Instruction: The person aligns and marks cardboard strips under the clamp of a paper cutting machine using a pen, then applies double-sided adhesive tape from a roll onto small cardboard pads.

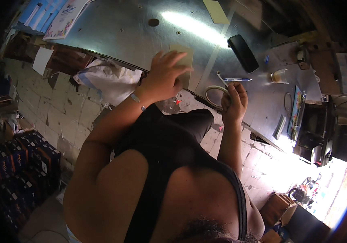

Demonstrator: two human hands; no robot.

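My left hand (163, 77) is held at the table's near edge with its fingers spread. It is over a tan rectangular card (186, 81) and partly covers it; whether the fingertips press on the card I cannot tell. In my right hand (235, 103) is a roll of tape (207, 97), a thin pale ring near the table's edge. A short strip of tape (222, 78) sticks up from that hand's fingers. Just beyond it lies a blue-and-white pen (238, 79) on the metal table (133, 36).
A black phone (243, 53) and a second tan card (216, 11) lie farther back. To the right stands a small glass (279, 76). A booklet (66, 20) rests at the far left. White cloth (108, 79) bulges below the table edge; stacked dark boxes (19, 162) fill the lower left.
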